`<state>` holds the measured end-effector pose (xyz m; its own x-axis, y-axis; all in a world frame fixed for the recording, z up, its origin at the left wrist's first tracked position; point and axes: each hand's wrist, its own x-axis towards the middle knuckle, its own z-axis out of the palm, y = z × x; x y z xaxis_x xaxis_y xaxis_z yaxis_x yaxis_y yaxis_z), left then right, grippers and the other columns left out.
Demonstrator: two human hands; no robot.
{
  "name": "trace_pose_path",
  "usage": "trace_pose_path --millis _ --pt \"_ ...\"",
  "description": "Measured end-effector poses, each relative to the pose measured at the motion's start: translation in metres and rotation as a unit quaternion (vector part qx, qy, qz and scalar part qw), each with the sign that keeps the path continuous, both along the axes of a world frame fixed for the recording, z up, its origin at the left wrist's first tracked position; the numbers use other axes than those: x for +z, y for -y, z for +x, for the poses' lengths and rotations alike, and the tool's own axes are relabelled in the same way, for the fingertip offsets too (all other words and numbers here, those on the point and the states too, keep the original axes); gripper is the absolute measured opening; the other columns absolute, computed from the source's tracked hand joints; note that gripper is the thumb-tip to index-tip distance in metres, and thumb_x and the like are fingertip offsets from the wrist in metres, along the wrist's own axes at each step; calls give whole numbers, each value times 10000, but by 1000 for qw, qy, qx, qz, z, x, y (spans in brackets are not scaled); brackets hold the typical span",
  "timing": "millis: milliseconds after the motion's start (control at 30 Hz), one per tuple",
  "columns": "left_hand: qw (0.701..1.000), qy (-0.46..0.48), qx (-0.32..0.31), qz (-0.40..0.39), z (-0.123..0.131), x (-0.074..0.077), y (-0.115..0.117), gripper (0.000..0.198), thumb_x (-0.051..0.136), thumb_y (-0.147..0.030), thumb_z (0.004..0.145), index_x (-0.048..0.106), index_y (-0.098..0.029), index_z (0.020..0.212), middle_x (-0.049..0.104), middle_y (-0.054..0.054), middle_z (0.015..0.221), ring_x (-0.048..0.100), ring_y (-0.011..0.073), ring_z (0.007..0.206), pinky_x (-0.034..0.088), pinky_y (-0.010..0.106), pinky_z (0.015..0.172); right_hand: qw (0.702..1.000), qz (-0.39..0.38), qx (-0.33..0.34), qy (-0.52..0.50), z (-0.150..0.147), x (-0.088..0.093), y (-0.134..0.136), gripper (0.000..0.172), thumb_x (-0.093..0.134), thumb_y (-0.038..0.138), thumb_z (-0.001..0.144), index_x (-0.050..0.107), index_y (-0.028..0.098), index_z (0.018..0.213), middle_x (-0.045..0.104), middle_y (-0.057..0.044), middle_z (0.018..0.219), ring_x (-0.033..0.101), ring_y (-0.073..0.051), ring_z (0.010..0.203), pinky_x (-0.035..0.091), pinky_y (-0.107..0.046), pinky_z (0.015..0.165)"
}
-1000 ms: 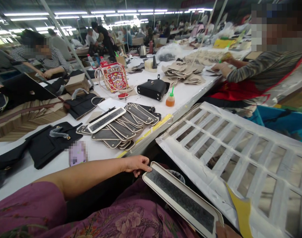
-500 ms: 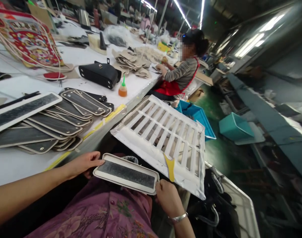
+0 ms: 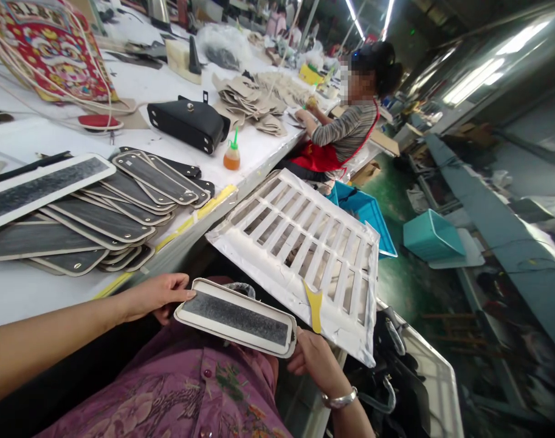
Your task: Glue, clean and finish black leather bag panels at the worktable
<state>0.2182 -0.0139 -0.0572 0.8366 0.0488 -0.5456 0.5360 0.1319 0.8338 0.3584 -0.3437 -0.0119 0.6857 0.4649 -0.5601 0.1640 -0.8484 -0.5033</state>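
Over my lap, a long bag base panel (image 3: 238,319) with a raised pale rim and dark middle strip lies tilted, its right end lower. My left hand (image 3: 165,297) pinches its left end, thumb on top and fingers underneath. At the right end my right hand (image 3: 316,359) has its index finger and thumb against the corner, the other fingers curled below. A plastic-wrapped handle (image 3: 241,289) shows behind the panel; what it joins is hidden. On the table to the left lies a pile of dark panels (image 3: 99,222) with metal studs, a white-bordered panel (image 3: 49,188) on top.
A white slatted rack (image 3: 299,243) stands ahead, a yellow scraper (image 3: 313,307) on it. The table holds a black bag (image 3: 188,125) and a glue bottle (image 3: 231,155). Black bags (image 3: 396,377) fill a bin at lower right. A co-worker (image 3: 345,128) sits beyond.
My right hand has shifted slightly right and loosened along the panel's end, its fingers more visible. The panel stays nearly in place. The view has moved a little.
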Motion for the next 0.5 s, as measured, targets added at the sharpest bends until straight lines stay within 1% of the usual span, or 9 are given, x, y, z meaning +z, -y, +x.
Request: trace_pose_path --millis 33,67,133,167,200,267,333,400,500 --pt "1000 -1 -1 -4 0 -1 0 487 617 -578 697 319 -192 699 449 -75 490 397 70 385 367 159 352 996 52 -30 -67 4 -4 7 421 168 377 945 504 144 848 623 -106 795 633 -188 655 496 -292 587" --pt "1000 -1 -2 -7 0 -1 0 480 616 -577 700 331 -191 707 455 -73 499 401 70 392 368 157 355 982 115 -66 -137 7 -8 14 393 223 429 937 487 150 855 620 -82 775 630 -166 633 489 -255 554" --pt "1000 -4 -3 -11 1 -2 -1 469 615 -573 703 348 -188 720 468 -69 511 404 69 401 375 158 361 931 234 -132 -245 12 -18 24 348 440 507 869 453 160 843 607 -41 727 620 -138 605 469 -202 520" --pt "1000 -7 -2 -13 1 -2 -1 467 616 -572 703 351 -188 723 473 -68 513 403 68 403 380 159 364 911 269 -151 -273 13 -24 27 371 536 522 819 439 163 830 599 -24 693 611 -127 581 457 -184 504" --pt "1000 -10 0 -14 1 -2 -1 470 617 -572 701 349 -187 722 475 -68 513 403 68 403 385 162 367 903 282 -159 -284 14 -28 29 403 590 533 782 427 167 820 591 -9 657 601 -117 551 446 -170 483" --pt "1000 -13 2 -15 2 0 0 482 621 -574 695 332 -188 710 477 -68 507 402 66 399 394 166 370 901 279 -164 -288 16 -35 28 445 625 555 746 411 170 808 581 4 610 587 -111 505 431 -158 447" --pt "1000 -17 4 -18 3 3 0 496 622 -577 690 311 -190 696 477 -69 497 404 66 391 396 168 368 903 268 -163 -293 18 -36 24 453 637 553 735 410 167 808 581 6 591 585 -115 490 429 -159 431" --pt "999 -23 3 -24 3 5 0 497 621 -578 690 309 -192 699 485 -67 495 419 70 387 403 172 371 914 237 -150 -294 21 -31 19 445 627 547 743 416 162 813 597 -7 596 595 -124 499 439 -166 436" --pt "999 -37 -8 -33 5 4 -3 489 626 -569 692 317 -191 706 507 -59 507 451 81 394 434 194 388 942 152 -117 -275 29 -19 10 459 609 571 720 416 161 793 624 -33 618 609 -144 509 457 -190 441"
